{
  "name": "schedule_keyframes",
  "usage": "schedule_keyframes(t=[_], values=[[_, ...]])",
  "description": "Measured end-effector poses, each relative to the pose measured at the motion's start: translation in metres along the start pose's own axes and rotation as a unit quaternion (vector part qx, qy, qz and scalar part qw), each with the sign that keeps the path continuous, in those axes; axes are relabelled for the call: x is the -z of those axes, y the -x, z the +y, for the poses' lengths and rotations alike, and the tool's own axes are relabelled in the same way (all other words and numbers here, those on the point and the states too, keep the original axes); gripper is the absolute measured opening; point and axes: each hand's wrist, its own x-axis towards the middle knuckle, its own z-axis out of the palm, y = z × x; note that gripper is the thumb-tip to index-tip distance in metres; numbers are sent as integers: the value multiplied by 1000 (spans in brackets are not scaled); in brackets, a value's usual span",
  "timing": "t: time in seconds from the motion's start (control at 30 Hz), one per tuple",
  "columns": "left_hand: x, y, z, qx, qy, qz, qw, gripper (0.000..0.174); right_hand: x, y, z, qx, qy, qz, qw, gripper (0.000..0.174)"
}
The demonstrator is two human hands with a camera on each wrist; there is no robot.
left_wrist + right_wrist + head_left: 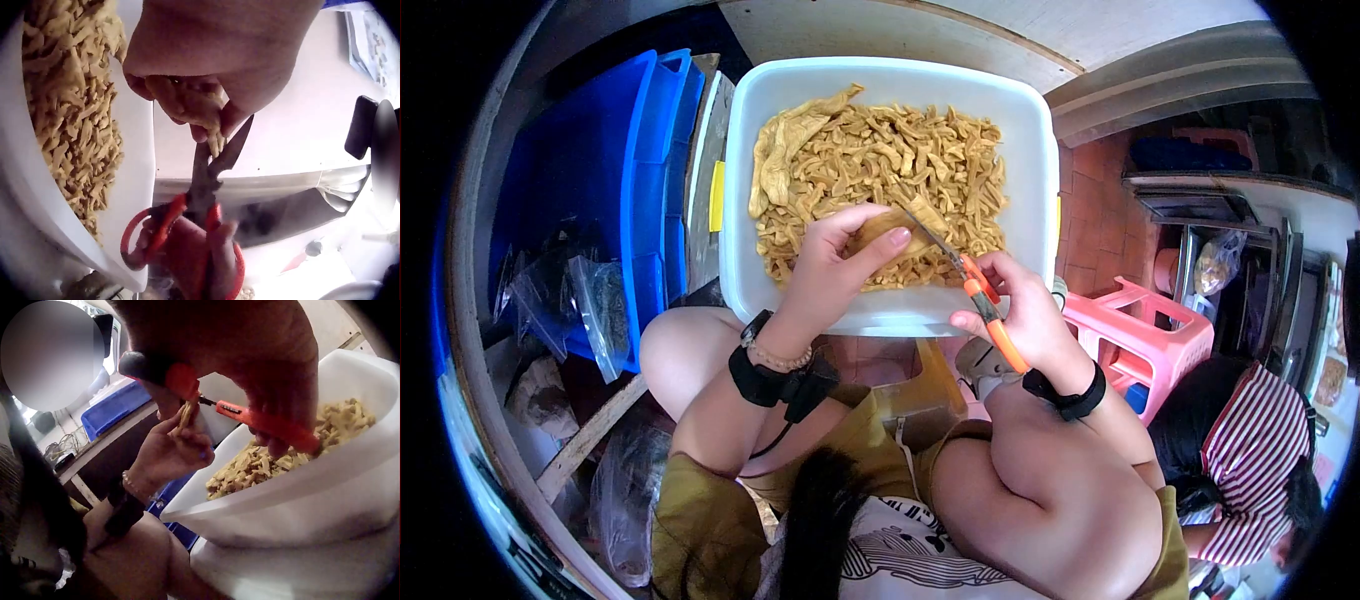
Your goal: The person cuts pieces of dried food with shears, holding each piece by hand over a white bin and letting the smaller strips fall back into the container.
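A cluttered work area with a red tiled floor [1100, 220]: stacked blue crates [600, 170] fill the upper left of the head view. A second person in a striped shirt [1250, 440] bends low at the lower right, near a pink stool [1140, 330]. At top centre, just beyond the seated person's bare knees, sits a white tub [1040, 150]. It is heaped with tan cut strips [880, 150] and appears, in the right wrist view, to rest on another white container. Crumpled plastic bags [590, 300] lie at the left, below the crates.

The left hand [840, 260] reaches over the tub's near rim, thumb and fingers pinching a flat tan piece [880, 232] above the heap. It is likely held there so that whatever is snipped off lands among the strips. The right hand [1025, 310], at the tub's near right corner, has its fingers curled through the loops of orange-handled scissors [980, 295]. The blades point up and left. In the left wrist view they stand partly apart, straddling the lower end of the pinched piece.
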Motion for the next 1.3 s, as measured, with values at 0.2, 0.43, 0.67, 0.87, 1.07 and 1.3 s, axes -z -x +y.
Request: schedule_keyframes(t=[0.2, 0.43, 0.67, 0.87, 1.07, 1.3], values=[[-2, -1, -2, -3, -1, 0, 1000, 24, 4, -3, -7, -32, 5, -31, 999, 51], [2, -4, -3, -7, 42, 41, 998, 25, 7, -1, -11, -38, 41, -29, 998, 53], [18, -5, 2, -18, -30, 28, 999, 28, 8, 3, -7, -46, 57, -13, 997, 56], [21, -3, 8, -58, -185, -57, 979, 28, 7, 0, -14, -11, 67, -21, 997, 53], [16, -2, 7, -17, -223, -32, 974, 26, 8, 0, -14, -51, 75, -35, 995, 52], [18, -4, 7, -10, -119, -5, 993, 26, 8, 1, -11, -60, 75, -16, 995, 52]])
